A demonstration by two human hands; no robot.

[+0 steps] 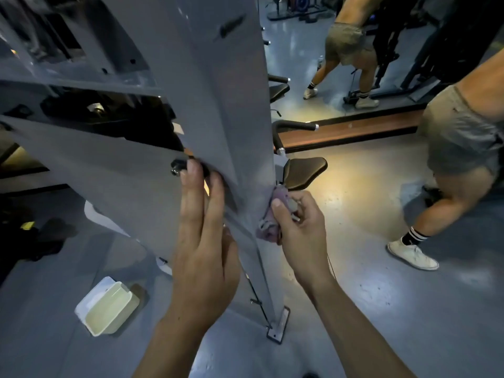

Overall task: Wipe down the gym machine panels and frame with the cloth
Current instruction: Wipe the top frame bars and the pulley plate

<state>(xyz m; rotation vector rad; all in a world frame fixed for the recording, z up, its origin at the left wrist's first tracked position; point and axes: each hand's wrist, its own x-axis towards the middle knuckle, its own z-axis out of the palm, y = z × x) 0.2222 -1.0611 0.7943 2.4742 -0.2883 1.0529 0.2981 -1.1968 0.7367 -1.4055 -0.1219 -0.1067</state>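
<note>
The right hand [297, 227] grips a bunched cloth [272, 216] and presses it against the edge of the gym machine's grey upright post [245, 132]. The left hand [203, 227] lies flat, fingers straight, on the panel [122, 186] just beside it. The cloth could snag on the bolt [177, 167] by the left fingertips, or slip from the narrow edge. The tub [109, 306] on the floor below the left hand risks being kicked.

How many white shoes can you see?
3. One white shoe is on the floor at the right. Two more, and, show farther back, apparently in a mirror. Others may be hidden.
</note>
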